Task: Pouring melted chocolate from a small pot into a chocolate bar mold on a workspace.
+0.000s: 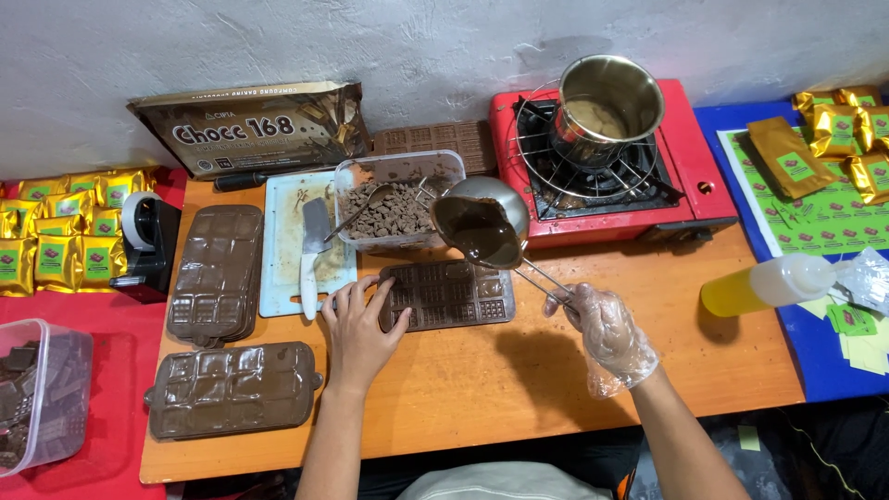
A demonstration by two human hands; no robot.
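My right hand (607, 331), in a clear plastic glove, grips the wire handle of a small steel pot (482, 222) of melted chocolate. The pot is tilted over the right end of a brown chocolate-bar mould (446, 294) on the wooden table. My bare left hand (356, 324) lies flat on the table and touches the mould's left edge, fingers spread.
A red gas stove (690, 162) with a steel pot (607, 102) stands behind. A clear tub of chocolate chunks (394, 213) with a spoon, a white cutting board (282, 250) with a knife, filled moulds (218, 273) at left, gold packets (65, 231) and a yellow squeeze bottle (764, 285) surround the table.
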